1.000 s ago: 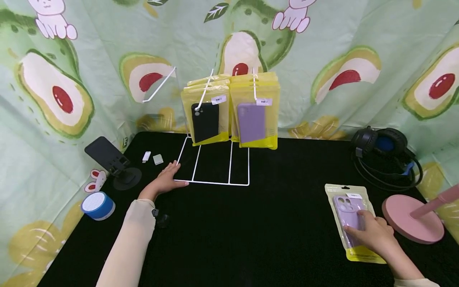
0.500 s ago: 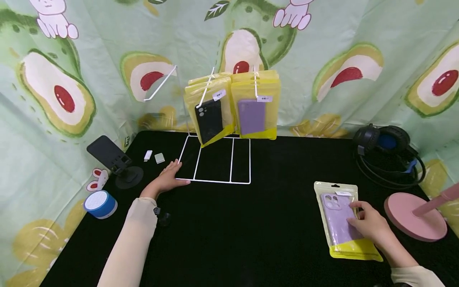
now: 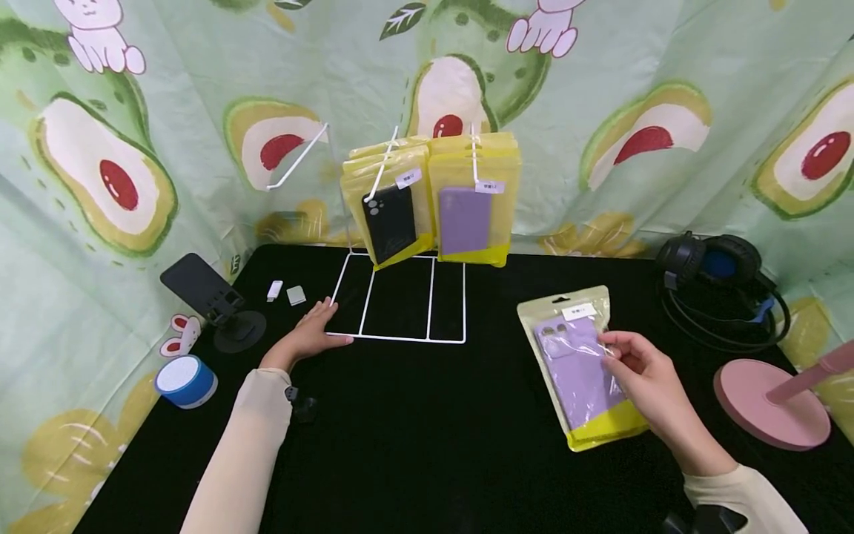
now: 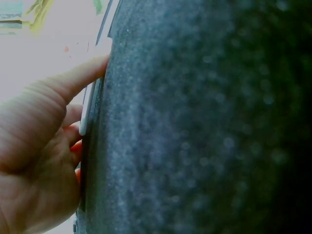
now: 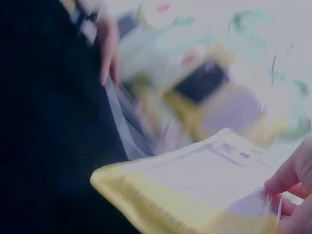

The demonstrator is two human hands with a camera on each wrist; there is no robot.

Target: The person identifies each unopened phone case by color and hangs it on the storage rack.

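Observation:
My right hand (image 3: 643,382) pinches the right edge of a clear and yellow pouch holding a purple phone case (image 3: 579,363). The pouch is tilted, its hang-hole end pointing up and away; the right wrist view shows the pouch (image 5: 195,180) by its yellow bottom. My left hand (image 3: 307,335) rests at the front left corner of a white wire display rack (image 3: 394,339), thumb along the front bar and fingers by the side bar. In the left wrist view the thumb (image 4: 83,75) lies against the white bar. Pouches with a black phone case (image 3: 392,222) and a purple one (image 3: 465,220) hang from two hooks.
A bare hook (image 3: 298,157) sticks out at the rack's left. Left on the black table are a phone stand (image 3: 207,289), blue speaker (image 3: 187,381), white USB stick (image 3: 274,290) and small pale square (image 3: 296,295). Right are headphones (image 3: 710,259) and a pink round base (image 3: 770,404).
My right hand has moved the pouch left and away from me, from beside the pink base. The hanging pouches have shifted slightly. My left hand stays at the rack's corner.

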